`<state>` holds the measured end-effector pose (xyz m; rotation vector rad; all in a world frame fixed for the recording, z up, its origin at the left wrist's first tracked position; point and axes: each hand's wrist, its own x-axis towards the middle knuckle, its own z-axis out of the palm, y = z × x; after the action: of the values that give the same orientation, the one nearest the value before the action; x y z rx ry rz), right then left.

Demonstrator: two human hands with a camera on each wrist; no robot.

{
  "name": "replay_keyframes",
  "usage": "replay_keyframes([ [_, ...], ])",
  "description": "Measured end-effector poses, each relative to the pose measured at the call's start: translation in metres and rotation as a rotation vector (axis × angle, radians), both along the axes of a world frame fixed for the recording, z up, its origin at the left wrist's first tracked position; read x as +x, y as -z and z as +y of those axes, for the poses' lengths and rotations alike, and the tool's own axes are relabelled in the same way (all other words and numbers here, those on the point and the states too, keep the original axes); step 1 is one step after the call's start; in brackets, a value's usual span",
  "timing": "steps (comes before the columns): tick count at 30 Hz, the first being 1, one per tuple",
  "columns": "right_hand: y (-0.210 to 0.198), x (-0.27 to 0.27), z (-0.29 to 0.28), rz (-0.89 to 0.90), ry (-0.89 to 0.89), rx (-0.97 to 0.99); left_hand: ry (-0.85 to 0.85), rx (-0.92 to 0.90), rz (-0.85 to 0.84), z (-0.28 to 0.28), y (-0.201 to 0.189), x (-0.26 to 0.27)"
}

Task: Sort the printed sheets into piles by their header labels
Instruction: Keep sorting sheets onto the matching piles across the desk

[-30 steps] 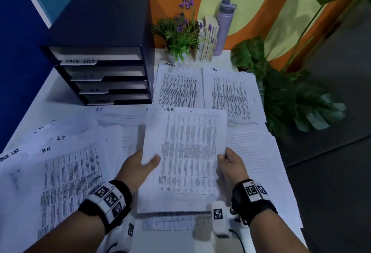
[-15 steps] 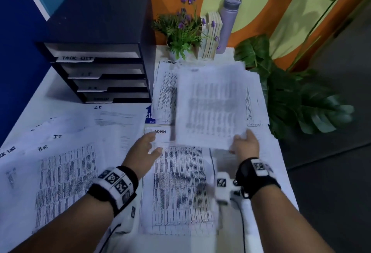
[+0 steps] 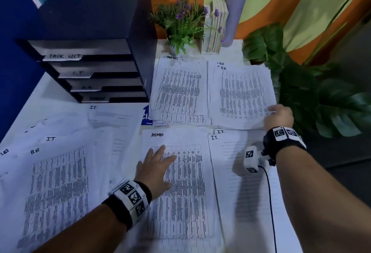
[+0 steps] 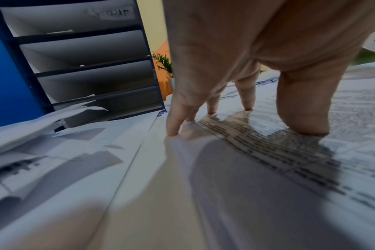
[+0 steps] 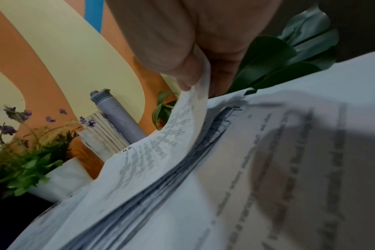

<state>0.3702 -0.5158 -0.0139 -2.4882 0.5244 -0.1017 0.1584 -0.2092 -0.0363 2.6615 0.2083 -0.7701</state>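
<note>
H.R sheet [image 5: 161, 152] (wrist view only) thumb-pinched

Left hand [image 3: 155, 169] flat, right hand [image 3: 280, 117] pinching.

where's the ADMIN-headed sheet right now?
Head view: the white printed sheet headed ADMIN lies front-centre on the table, under the left hand resting flat on it, between the H.R sheet to its left and the I.T. sheet to its right.

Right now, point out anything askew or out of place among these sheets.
The unsorted sheets on the left lie fanned and overlapping, labels mixed. The top H.R sheet sits skewed on its pile, its corner pinched by the right hand. Nothing looks torn.
</note>
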Motion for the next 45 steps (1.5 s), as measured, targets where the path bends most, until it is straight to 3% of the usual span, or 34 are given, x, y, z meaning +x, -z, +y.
replay_keyframes([
  [5,0.000,-0.013,0.016,0.052,-0.049,-0.176,-0.002,-0.027,-0.027,0.002,-0.001,0.003],
  [8,0.000,-0.038,0.042,0.056,-0.091,-0.166,-0.050,-0.060,-0.067,0.007,-0.004,0.001],
  [13,-0.002,-0.117,0.087,0.218,-0.336,-0.190,-0.019,-0.120,-0.057,0.020,-0.011,-0.014],
  [17,0.008,-0.167,0.106,0.349,-0.323,-0.196,0.035,-0.171,-0.009,0.028,-0.014,-0.030],
  [24,0.005,-0.170,0.121,0.361,-0.271,-0.148,0.067,-0.189,-0.053,0.038,-0.023,-0.042],
  [28,0.001,-0.178,0.141,0.285,-0.321,-0.132,-0.035,-0.274,-0.150,0.062,-0.034,-0.050],
  [33,0.001,-0.199,0.195,0.203,-0.520,0.031,-0.238,-0.216,-0.217,0.124,-0.035,-0.072],
  [38,-0.011,-0.234,0.266,0.285,-0.717,0.236,-0.540,-0.003,-0.157,0.205,-0.023,-0.114],
  [41,-0.008,-0.251,0.303,0.288,-0.818,0.254,-0.668,0.158,-0.052,0.242,-0.014,-0.143],
  [45,0.001,-0.262,0.338,0.355,-0.809,0.215,-0.605,0.162,0.035,0.251,-0.004,-0.168],
])
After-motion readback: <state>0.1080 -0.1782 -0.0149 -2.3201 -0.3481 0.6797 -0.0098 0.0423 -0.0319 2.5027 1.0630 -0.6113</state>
